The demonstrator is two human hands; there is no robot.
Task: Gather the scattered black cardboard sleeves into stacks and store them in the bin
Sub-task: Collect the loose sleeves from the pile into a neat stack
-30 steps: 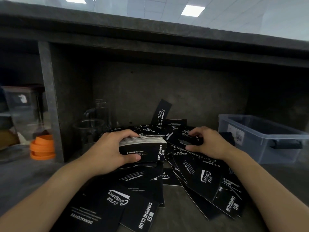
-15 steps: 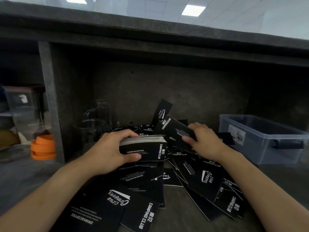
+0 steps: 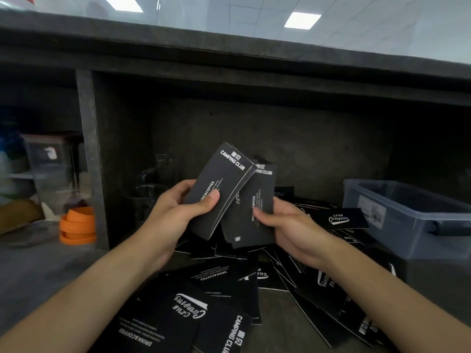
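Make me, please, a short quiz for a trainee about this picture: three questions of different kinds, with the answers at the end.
1. True or false: the left hand holds a stack of sleeves.
2. Where does the bin stand? A) to the right of both hands; B) to the left of both hands; C) between the hands.
3. What does the right hand hold?

Key: 1 true. 2 A. 3 A few sleeves, partly behind the stack.
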